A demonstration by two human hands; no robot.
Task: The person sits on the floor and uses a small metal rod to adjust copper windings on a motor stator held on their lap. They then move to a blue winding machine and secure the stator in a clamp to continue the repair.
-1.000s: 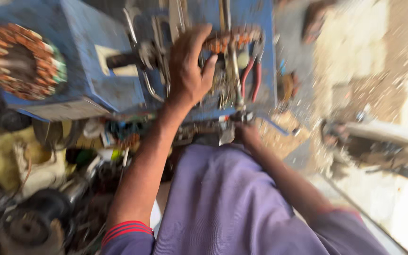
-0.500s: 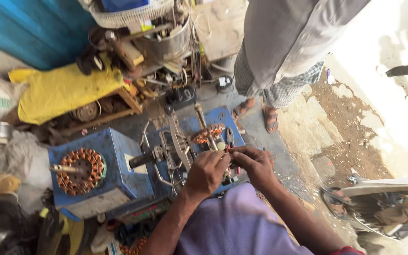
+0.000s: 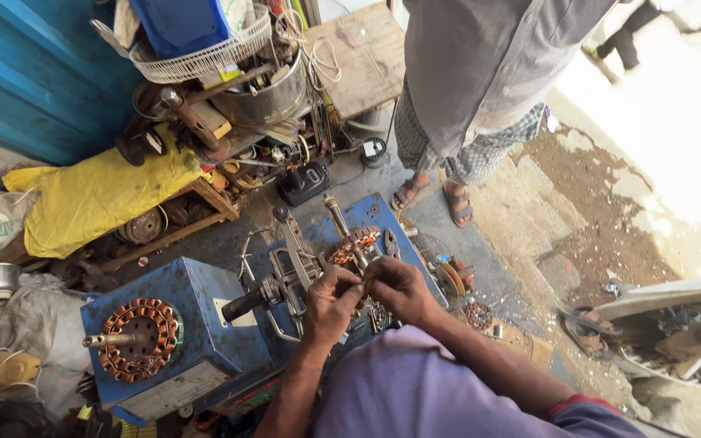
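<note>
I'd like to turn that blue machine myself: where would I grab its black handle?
Grip the black handle around its rounded free end, coming from the left. It sticks out sideways toward the copper coil, and the hands crowd its right.

So the blue metal winding machine (image 3: 196,324) is the anchor: copper-wound stator ring (image 3: 139,339) sits on its left face, both hands (image 3: 367,294) meet just right of it, yellow cloth bundle (image 3: 99,199) behind-left, a standing person's sandalled feet (image 3: 432,199) behind-right.
</note>
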